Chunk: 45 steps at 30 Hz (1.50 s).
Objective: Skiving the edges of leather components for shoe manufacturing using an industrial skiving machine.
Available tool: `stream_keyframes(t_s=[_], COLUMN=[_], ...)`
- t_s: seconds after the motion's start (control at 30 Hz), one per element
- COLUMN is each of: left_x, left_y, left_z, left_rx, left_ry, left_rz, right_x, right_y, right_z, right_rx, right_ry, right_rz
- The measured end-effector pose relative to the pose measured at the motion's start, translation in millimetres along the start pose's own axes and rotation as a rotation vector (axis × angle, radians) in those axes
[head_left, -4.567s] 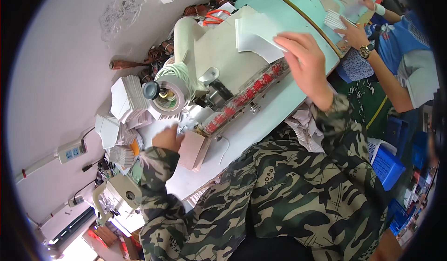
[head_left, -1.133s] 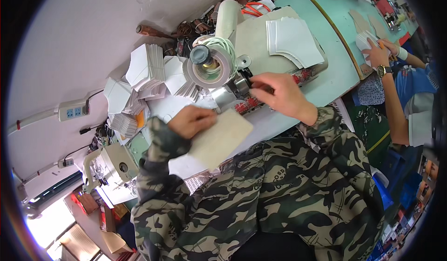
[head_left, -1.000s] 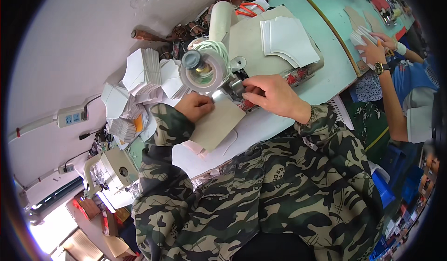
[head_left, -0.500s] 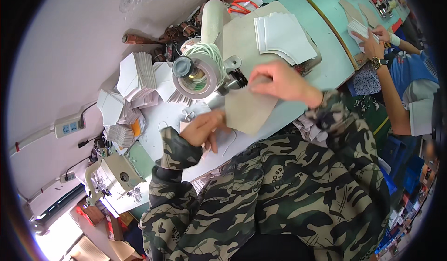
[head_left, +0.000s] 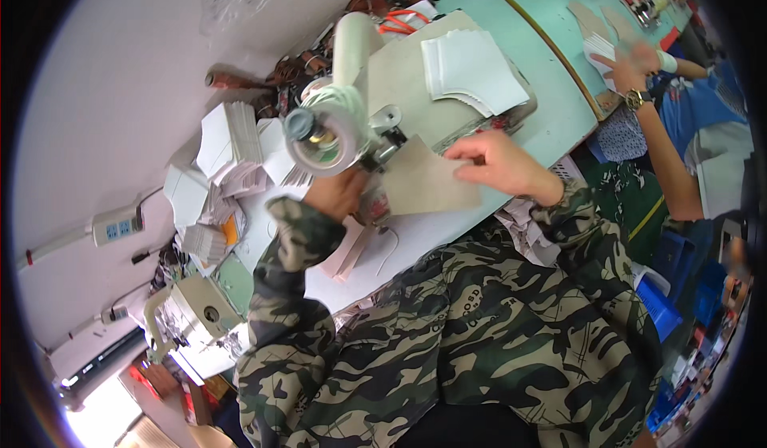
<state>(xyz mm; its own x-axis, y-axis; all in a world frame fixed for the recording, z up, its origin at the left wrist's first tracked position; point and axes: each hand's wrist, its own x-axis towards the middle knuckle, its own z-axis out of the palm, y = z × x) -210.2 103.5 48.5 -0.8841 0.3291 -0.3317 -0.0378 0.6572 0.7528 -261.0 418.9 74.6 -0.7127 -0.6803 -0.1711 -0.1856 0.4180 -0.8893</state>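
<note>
A beige cut sheet (head_left: 423,180) lies beneath the working end of a cream bench machine (head_left: 352,52). My right hand (head_left: 507,167) pinches the sheet's upper right edge between thumb and fingers. My left hand (head_left: 337,194) is by the sheet's left side, close under the machine head; its fingers are partly hidden and blurred, so their grip is unclear. On the machine's near end is a round pale ring (head_left: 323,159) with coiled light green cord. A small pale pink stack (head_left: 345,254) sits just below my left hand.
White cut sheets (head_left: 471,68) are piled on the machine's flat bed. More stacks of white pieces (head_left: 230,140) stand against the wall at left. Another cream machine (head_left: 200,300) is at lower left. At right, a co-worker's hands (head_left: 627,68) handle pale pieces on a green table.
The beige sheet has turned, its lower corner swinging right. My left hand has moved up under the machine head, uncovering the pink stack. My right hand has shifted slightly down and right.
</note>
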Motion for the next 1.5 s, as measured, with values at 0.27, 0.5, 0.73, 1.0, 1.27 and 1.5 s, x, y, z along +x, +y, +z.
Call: stream_keyframes(t_s=[0.27, 0.5, 0.73, 1.0, 1.27, 1.5], left_x=[-113, -128, -135, -128, -114, -43], left_y=[-98, -94, -105, -97, -45, -11], left_z=[17, 28, 37, 31, -24, -38], left_rx=[0.851, 0.841, 0.716, 0.781, -0.231, -0.411], left_ry=[-0.092, 0.14, 0.229, 0.175, -0.248, -0.359], left_rz=[-0.368, -0.291, -0.183, -0.195, -0.04, -0.334], right_x=[18, 13, 11, 6, 7, 30], right_y=[0, -19, -14, -5, -9, -34], right_z=[-31, 51, 64, 69, 71, 57], right_rx=[-0.837, -0.149, -0.005, 0.176, 0.192, 0.079], right_ry=[0.576, 0.133, 0.089, 0.095, 0.032, 0.13], right_rz=[-0.295, -0.176, -0.156, -0.053, -0.039, -0.136])
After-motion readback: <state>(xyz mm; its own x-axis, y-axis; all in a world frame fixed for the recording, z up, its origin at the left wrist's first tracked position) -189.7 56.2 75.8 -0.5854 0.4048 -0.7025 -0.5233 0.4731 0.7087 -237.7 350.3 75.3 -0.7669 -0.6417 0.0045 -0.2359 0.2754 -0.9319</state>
